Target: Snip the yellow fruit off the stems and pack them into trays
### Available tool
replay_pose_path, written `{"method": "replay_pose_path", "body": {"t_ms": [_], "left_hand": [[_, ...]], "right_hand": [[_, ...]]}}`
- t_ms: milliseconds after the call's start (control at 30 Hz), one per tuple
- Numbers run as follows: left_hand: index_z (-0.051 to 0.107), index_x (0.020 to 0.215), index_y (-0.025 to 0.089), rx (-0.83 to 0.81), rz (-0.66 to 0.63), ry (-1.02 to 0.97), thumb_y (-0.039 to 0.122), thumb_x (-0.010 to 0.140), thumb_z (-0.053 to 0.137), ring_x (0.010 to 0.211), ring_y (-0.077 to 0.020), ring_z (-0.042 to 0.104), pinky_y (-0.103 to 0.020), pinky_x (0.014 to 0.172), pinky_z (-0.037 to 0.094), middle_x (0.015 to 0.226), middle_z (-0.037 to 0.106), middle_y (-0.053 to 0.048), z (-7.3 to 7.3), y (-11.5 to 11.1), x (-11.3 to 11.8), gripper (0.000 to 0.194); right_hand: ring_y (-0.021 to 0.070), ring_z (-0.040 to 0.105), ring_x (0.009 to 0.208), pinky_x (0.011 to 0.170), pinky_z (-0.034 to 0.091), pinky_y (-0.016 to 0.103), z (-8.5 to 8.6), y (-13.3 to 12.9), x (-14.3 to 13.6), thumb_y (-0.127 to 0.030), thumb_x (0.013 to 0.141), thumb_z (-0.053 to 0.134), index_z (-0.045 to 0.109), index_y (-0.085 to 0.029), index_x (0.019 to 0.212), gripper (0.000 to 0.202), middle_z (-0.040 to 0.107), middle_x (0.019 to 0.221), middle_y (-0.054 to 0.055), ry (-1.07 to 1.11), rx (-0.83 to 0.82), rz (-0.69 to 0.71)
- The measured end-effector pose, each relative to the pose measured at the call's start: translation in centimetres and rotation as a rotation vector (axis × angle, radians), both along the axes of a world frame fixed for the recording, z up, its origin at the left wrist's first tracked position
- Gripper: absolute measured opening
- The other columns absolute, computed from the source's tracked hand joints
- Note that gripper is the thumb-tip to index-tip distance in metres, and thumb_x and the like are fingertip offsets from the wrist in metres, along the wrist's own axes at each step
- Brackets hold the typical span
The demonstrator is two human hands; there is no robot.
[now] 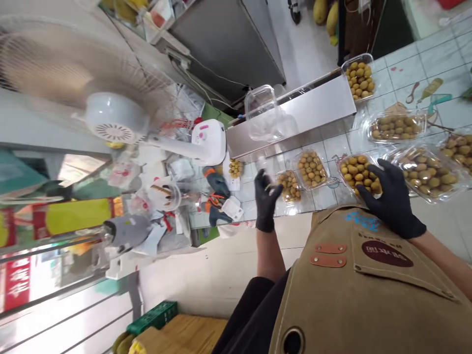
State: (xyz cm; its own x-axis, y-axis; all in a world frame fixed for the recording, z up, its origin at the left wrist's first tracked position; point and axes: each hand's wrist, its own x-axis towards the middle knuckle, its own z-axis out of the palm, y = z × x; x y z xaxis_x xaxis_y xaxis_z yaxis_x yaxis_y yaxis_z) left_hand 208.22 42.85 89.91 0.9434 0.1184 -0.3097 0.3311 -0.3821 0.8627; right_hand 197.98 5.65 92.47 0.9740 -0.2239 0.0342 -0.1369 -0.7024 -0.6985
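My left hand, in a black glove, is held up just left of a small clear box of yellow-brown fruits. Its fingers are apart and slightly blurred. My right hand, also black-gloved, reaches over the lower right part of an open clear box of fruits. There the thumb and fingers are spread and rest on the fruits; whether they pinch one is hard to see. Between the hands stands another filled box. A closed clear box of fruits lies right of my right hand.
Further filled boxes stand toward the back right. Empty clear containers sit on a long metal ledge behind the counter. To the left are orange-and-grey gloves, a white scale-like device and a fan.
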Motion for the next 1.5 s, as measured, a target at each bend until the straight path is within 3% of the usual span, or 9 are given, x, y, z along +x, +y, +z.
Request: {"method": "replay_pose_path", "body": {"t_ms": [67,133,267,500,833,1000,1167,1367,1500], "left_hand": [[0.05,0.164,0.03,-0.157,-0.215,-0.015,0.064,0.08,0.095,0.146,-0.0358,0.063,-0.05,0.12,0.056,0.164,0.059,-0.016,0.7,-4.8,-1.4,0.101],[0.05,0.166,0.033,-0.235,-0.384,-0.012,0.064,0.082,0.096,0.155,-0.038,0.057,-0.054,0.126,0.051,0.172,0.054,-0.014,1.2,-8.8,-2.9,0.101],[0.048,0.169,0.035,-0.3,-0.549,0.047,0.066,0.087,0.093,0.155,-0.0405,0.057,-0.058,0.126,0.051,0.174,0.052,-0.015,1.3,-12.3,-4.8,0.099],[0.053,0.167,0.031,-0.125,-0.646,0.009,0.067,0.08,0.099,0.155,-0.0419,0.055,-0.061,0.128,0.048,0.169,0.054,-0.017,1.6,-11.1,-4.0,0.105],[0.055,0.166,0.034,-0.125,-0.627,0.051,0.069,0.08,0.098,0.154,-0.0425,0.056,-0.06,0.123,0.052,0.168,0.056,-0.016,1.1,-11.3,-4.4,0.103],[0.055,0.166,0.032,-0.073,-0.674,0.001,0.071,0.078,0.099,0.154,-0.0416,0.055,-0.062,0.129,0.047,0.164,0.058,-0.016,0.9,-11.0,-3.8,0.107],[0.057,0.164,0.031,-0.067,-0.701,-0.037,0.073,0.075,0.099,0.156,-0.0408,0.053,-0.062,0.133,0.042,0.163,0.057,-0.016,1.3,-11.0,-3.4,0.106],[0.051,0.166,0.031,-0.156,-0.528,0.031,0.078,0.086,0.087,0.154,-0.0391,0.058,-0.057,0.125,0.051,0.171,0.055,-0.017,0.7,-10.7,-3.5,0.099],[0.056,0.16,0.026,0.036,-0.323,-0.025,0.076,0.082,0.09,0.15,-0.0382,0.06,-0.056,0.126,0.05,0.164,0.059,-0.018,-1.9,-10.1,-1.8,0.099]], "right_hand": [[0.034,0.077,0.121,0.111,0.063,0.053,1.7,0.9,1.7,-0.049,0.105,0.073,0.079,-0.019,0.132,0.041,0.08,0.13,0.016,0.036,0.293,0.03],[0.0277,0.08,0.102,0.096,0.066,0.044,2.8,1.8,3.2,-0.047,0.104,0.074,0.083,-0.021,0.12,0.033,0.084,0.113,0.01,0.103,0.54,0.1],[0.0222,0.077,0.088,0.082,0.062,0.034,3.3,2.3,4.5,-0.041,0.099,0.074,0.086,-0.02,0.1,0.024,0.085,0.099,0.006,0.153,0.736,0.181],[0.0158,0.059,0.067,0.064,0.047,0.029,3.0,1.3,3.4,-0.042,0.096,0.07,0.074,-0.017,0.08,0.03,0.072,0.074,0.003,0.246,0.693,0.216],[0.0197,0.069,0.076,0.072,0.056,0.032,2.9,0.6,2.6,-0.047,0.094,0.077,0.081,-0.019,0.09,0.028,0.08,0.086,0.005,0.283,0.856,0.158],[0.0186,0.065,0.073,0.069,0.051,0.031,2.9,0.6,2.6,-0.044,0.09,0.073,0.075,-0.018,0.079,0.027,0.076,0.078,0.004,0.34,0.839,0.169],[0.0144,0.052,0.066,0.063,0.039,0.029,1.8,1.3,2.5,-0.04,0.081,0.067,0.062,-0.02,0.067,0.025,0.061,0.067,0.0,0.343,0.834,0.084],[0.0145,0.049,0.068,0.065,0.039,0.029,0.6,1.2,2.2,-0.04,0.08,0.068,0.057,-0.021,0.068,0.025,0.058,0.067,-0.002,0.256,0.842,0.045],[0.0171,0.056,0.073,0.07,0.044,0.03,0.3,-0.1,2.0,-0.036,0.083,0.067,0.063,-0.021,0.074,0.018,0.064,0.073,0.0,0.209,0.765,0.057]]}}
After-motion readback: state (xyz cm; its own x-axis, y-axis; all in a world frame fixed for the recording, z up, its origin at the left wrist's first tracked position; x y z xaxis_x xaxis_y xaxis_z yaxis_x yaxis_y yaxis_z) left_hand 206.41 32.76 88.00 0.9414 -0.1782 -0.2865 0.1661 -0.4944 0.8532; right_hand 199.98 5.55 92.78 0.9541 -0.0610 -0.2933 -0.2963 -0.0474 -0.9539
